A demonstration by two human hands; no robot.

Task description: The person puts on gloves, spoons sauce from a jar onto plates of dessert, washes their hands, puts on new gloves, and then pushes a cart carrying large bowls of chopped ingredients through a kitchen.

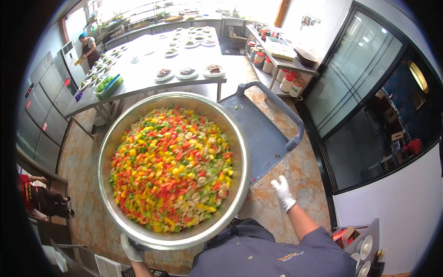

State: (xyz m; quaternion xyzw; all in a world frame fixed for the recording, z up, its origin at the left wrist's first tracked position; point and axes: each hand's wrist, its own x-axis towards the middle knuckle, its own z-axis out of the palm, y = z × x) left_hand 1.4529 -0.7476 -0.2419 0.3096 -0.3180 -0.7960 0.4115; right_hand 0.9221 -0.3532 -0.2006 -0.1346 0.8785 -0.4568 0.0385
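A large round metal bowl (244, 152) fills the middle of the view, heaped with diced red, yellow and green peppers (166, 169) and beige pieces. My left hand (131, 248), in a white glove, is at the bowl's lower left edge; its fingers are partly hidden by the rim, so its hold is unclear. Off to the right, my right hand (283, 192), also gloved in white, is away from the bowl with its fingers apart and nothing in it. Behind the bowl's right side is a grey platform cart (259, 131) with a few food scraps on its deck.
A long metal table (145, 76) bears many plated dishes and a green tub of leafy greens (108, 86). Red-lidded jars (286, 83) stand under a side shelf. A glass sliding door (353, 69) is at right. One person works far left; another stands at lower left.
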